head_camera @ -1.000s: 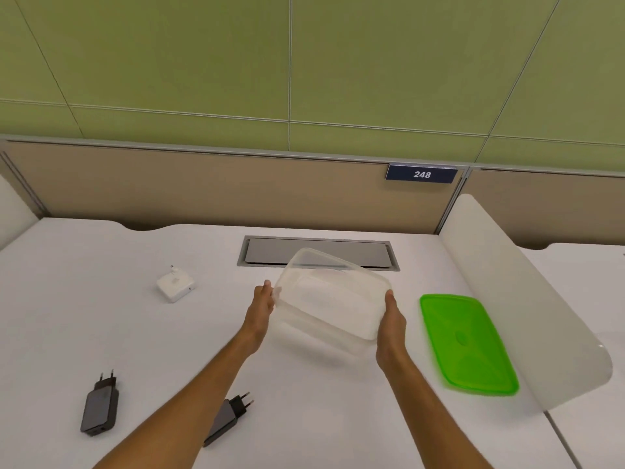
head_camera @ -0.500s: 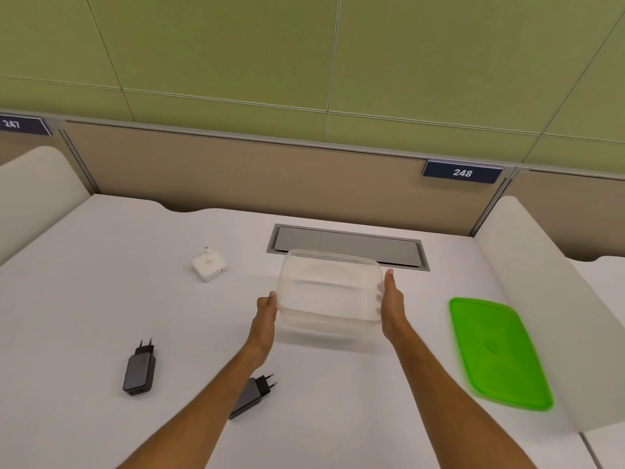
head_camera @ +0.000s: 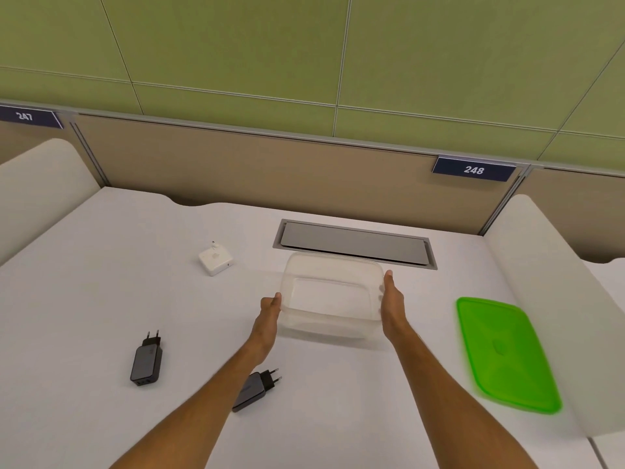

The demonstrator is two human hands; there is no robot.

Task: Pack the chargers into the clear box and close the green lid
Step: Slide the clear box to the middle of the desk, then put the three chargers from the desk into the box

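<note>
The clear box (head_camera: pixel 333 294) is empty and sits level at the table's middle, held on both short sides. My left hand (head_camera: pixel 269 311) grips its left wall, my right hand (head_camera: pixel 391 301) its right wall. The green lid (head_camera: pixel 504 353) lies flat on the table to the right, apart from the box. A white charger (head_camera: pixel 215 259) rests at the back left. One dark charger (head_camera: pixel 146 362) lies at the front left with its pins pointing away. A second dark charger (head_camera: pixel 257 389) lies partly under my left forearm.
A grey cable hatch (head_camera: pixel 355 243) is set into the white table (head_camera: pixel 84 299) just behind the box. Curved white dividers stand at the left (head_camera: pixel 37 184) and right (head_camera: pixel 554 282) sides. A beige partition with number plates closes the back.
The box was tilted and raised; it has come down level, close to or on the table. My view has shifted left, so everything sits further right in frame.
</note>
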